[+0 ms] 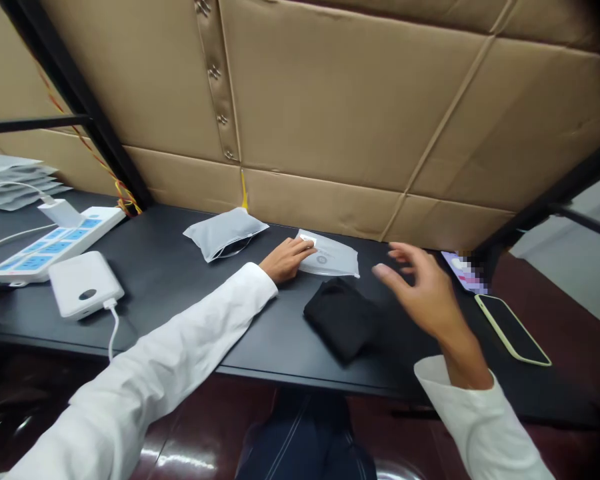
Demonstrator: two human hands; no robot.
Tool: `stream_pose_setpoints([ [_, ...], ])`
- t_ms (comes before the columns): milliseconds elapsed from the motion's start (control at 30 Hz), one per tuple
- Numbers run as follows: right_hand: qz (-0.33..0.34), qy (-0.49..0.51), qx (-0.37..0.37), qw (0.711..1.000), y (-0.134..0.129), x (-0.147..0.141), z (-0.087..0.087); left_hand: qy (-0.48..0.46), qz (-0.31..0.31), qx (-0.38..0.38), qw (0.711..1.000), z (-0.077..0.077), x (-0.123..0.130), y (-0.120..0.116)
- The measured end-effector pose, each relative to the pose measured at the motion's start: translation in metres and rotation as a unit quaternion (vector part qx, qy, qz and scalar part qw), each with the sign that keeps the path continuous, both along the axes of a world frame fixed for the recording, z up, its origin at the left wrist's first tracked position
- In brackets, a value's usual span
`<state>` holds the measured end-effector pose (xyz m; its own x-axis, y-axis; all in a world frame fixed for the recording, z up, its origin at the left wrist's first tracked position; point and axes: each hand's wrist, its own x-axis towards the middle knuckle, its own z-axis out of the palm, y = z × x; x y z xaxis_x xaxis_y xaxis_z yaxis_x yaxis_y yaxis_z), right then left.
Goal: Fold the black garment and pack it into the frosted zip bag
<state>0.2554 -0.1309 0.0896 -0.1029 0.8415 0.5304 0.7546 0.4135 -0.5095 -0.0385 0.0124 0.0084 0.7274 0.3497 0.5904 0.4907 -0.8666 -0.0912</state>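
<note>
On the black table a flat, frosted zip bag (333, 259) with a round printed mark lies near the cardboard wall. My left hand (289, 259) is at its left end, fingers together and closed on the bag's edge. To the right, slightly blurred, my right hand (420, 290) hovers above the table with thumb and fingers apart and nothing between them. A folded black cloth item (343, 319) lies between my hands, nearer the front edge. Left of my left hand sits a fuller frosted bag (225, 232) with its front side gaping.
At left are a white power strip (55, 243), a plugged-in charger (61, 212), a white power bank (85, 285) with a cable, and stacked grey bags (15, 180). A phone (514, 330) and a purple printed item (465, 272) lie at right. Cardboard (330, 100) backs the table.
</note>
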Motion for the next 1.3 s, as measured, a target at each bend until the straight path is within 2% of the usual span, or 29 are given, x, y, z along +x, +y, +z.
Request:
stream_pose_setpoints([
  [67, 0.028, -0.027, -0.155, 0.987, 0.016, -0.002, -0.011, 0.001, -0.015, -0.007, 1.0, -0.003, 0.001, 0.0],
  [133, 0.078, -0.058, -0.326, 0.94, 0.036, -0.007, -0.02, 0.004, -0.02, -0.01, 1.0, -0.006, 0.002, 0.001],
  [233, 0.148, -0.106, -0.462, 0.868, 0.061, -0.015, -0.024, 0.009, -0.011, -0.016, 1.0, -0.008, 0.002, 0.001],
  [300, 0.19, -0.133, -0.494, 0.838, 0.07, -0.019, -0.023, 0.013, -0.007, -0.019, 1.0, -0.008, 0.003, 0.0],
  [333, 0.204, -0.14, -0.493, 0.834, 0.071, -0.02, -0.021, 0.015, -0.006, -0.021, 1.0, -0.008, 0.004, -0.001],
  [433, 0.232, -0.121, -0.46, 0.848, 0.068, -0.025, -0.02, 0.022, 0.012, -0.024, 0.999, -0.006, 0.007, -0.004],
  [467, 0.251, -0.099, -0.463, 0.844, 0.066, -0.026, -0.021, 0.025, 0.023, -0.022, 0.999, -0.006, 0.008, -0.005],
  [500, 0.277, -0.071, -0.479, 0.83, 0.063, -0.028, -0.022, 0.028, 0.033, -0.02, 0.999, -0.005, 0.009, -0.006],
  [600, 0.363, 0.027, -0.543, 0.757, 0.058, -0.033, -0.028, 0.025, 0.043, -0.02, 0.999, -0.005, 0.011, -0.009],
  [633, 0.379, 0.055, -0.544, 0.746, 0.058, -0.033, -0.03, 0.019, 0.042, -0.023, 0.999, -0.005, 0.011, -0.01],
  [667, 0.386, 0.082, -0.528, 0.752, 0.057, -0.033, -0.032, 0.012, 0.04, -0.027, 0.999, -0.005, 0.011, -0.011],
  [700, 0.383, 0.111, -0.496, 0.771, 0.058, -0.032, -0.034, 0.006, 0.038, -0.03, 0.999, -0.005, 0.011, -0.012],
  [767, 0.355, 0.192, -0.397, 0.824, 0.058, -0.03, -0.039, -0.001, 0.038, -0.032, 0.999, -0.004, 0.011, -0.014],
  [900, 0.225, 0.339, -0.175, 0.896, 0.059, -0.035, -0.052, 0.04, 0.037, -0.037, 0.998, -0.001, 0.014, -0.015],
  [1000, 0.107, 0.301, 0.001, 0.948, 0.056, -0.048, -0.062, 0.052, 0.056, -0.057, 0.995, -0.002, 0.014, -0.012],
  [1033, 0.093, 0.266, 0.056, 0.958, 0.055, -0.052, -0.065, 0.045, 0.069, -0.067, 0.994, -0.004, 0.013, -0.01],
  [1067, 0.103, 0.221, 0.103, 0.964, 0.053, -0.055, -0.068, 0.038, 0.084, -0.078, 0.993, -0.006, 0.011, -0.007],
  [1133, 0.175, 0.12, 0.185, 0.96, 0.05, -0.061, -0.071, 0.031, 0.114, -0.109, 0.987, -0.011, 0.007, -0.002],
  [1200, 0.251, 0.012, 0.24, 0.938, 0.048, -0.065, -0.073, 0.028, 0.123, -0.154, 0.98, -0.014, 0.002, 0.003],
  [1300, 0.289, -0.134, 0.282, 0.905, 0.047, -0.07, -0.073, 0.0, 0.089, -0.195, 0.977, -0.014, -0.001, 0.007],
])
